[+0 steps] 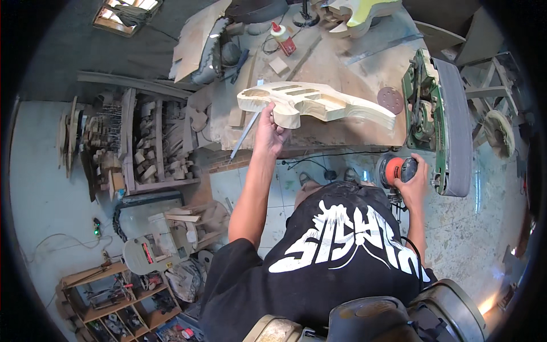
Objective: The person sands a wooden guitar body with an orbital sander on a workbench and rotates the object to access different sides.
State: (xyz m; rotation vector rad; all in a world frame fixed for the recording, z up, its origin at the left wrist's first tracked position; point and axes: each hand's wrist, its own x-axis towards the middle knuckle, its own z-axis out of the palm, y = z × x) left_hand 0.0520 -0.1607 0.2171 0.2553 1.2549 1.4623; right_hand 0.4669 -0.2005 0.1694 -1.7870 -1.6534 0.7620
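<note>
My left hand grips a pale wooden guitar body by its left lower end, holding it up over the front of the workbench. The body has several routed cavities on top and a long part reaching out to the right. In my right hand is an orange and black handheld sander, held low, just beyond the bench's front edge and left of the belt sander. A metal straightedge sticks out under my left hand's side of the guitar body. A brown perforated sanding disc lies on the bench to the right.
A large belt sander stands at the right. A glue bottle, wood offcuts and a second guitar body sit at the back. A wooden rack of offcuts and a tool shelf are at left. A cable hangs below the bench.
</note>
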